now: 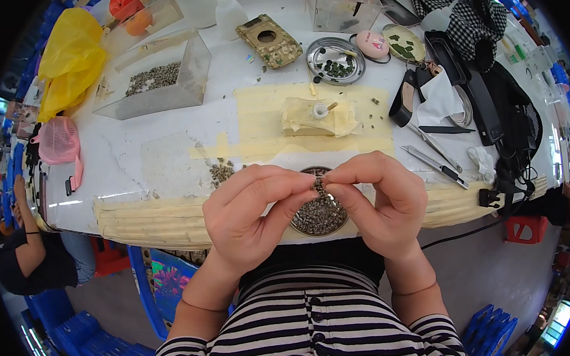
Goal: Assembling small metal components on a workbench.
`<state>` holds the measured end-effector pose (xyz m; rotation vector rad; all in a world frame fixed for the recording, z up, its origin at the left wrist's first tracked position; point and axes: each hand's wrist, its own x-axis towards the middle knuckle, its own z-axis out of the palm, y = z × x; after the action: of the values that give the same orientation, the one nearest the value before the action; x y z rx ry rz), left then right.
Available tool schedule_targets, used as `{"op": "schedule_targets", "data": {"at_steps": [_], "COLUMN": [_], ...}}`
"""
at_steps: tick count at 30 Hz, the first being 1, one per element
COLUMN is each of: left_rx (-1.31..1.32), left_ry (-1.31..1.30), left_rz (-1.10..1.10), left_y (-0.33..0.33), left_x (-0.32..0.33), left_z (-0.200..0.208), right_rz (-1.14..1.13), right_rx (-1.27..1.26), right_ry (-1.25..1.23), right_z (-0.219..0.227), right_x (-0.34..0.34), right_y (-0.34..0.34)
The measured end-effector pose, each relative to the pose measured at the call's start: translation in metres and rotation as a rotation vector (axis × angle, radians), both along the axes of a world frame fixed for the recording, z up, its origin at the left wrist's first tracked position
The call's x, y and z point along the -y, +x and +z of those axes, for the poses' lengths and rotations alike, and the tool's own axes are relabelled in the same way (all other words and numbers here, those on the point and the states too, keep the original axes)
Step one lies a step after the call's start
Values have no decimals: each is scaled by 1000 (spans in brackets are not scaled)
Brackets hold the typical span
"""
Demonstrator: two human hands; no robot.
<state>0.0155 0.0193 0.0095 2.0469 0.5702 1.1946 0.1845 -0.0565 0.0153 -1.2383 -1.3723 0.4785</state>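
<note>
My left hand (247,208) and my right hand (387,207) meet above a round metal dish (303,230) near the table's front edge. Both hands are closed in a pinch, thumb against forefinger, with the fingertips almost touching. Whatever they hold is too small to name. The dish is full of tiny grey-brown parts (320,218), and my fingers hide its far side. Left of it, a loose heap of similar small parts (220,173) lies on the table. Beyond the dish sits a block wrapped in masking tape (301,121), with a small white pot (320,110) on top.
A clear plastic box (189,84) of small parts stands left. A camouflage model tank hull (267,40) and a round metal tray (310,65) with green bits lie far back. Tweezers (436,166), a white cloth (438,99) and black cables (517,172) are right. Another person's arm (28,240) shows far left.
</note>
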Motion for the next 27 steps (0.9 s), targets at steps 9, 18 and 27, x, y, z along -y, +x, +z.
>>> {"op": "schedule_targets", "data": {"at_steps": [9,18,27], "left_rx": [-55,-4,21], "left_ry": [206,94,-137], "left_rz": [4,-65,-106], "left_y": [1,1,-1], "left_x": [2,5,7], "left_z": [1,-1,0], "right_rz": [88,243,281], "right_rx": [-15,-361,-506], "right_ry": [-135,-277,-315], "right_z": [6,1,1], "right_x": [3,5,6], "right_y": [3,1,-2]}}
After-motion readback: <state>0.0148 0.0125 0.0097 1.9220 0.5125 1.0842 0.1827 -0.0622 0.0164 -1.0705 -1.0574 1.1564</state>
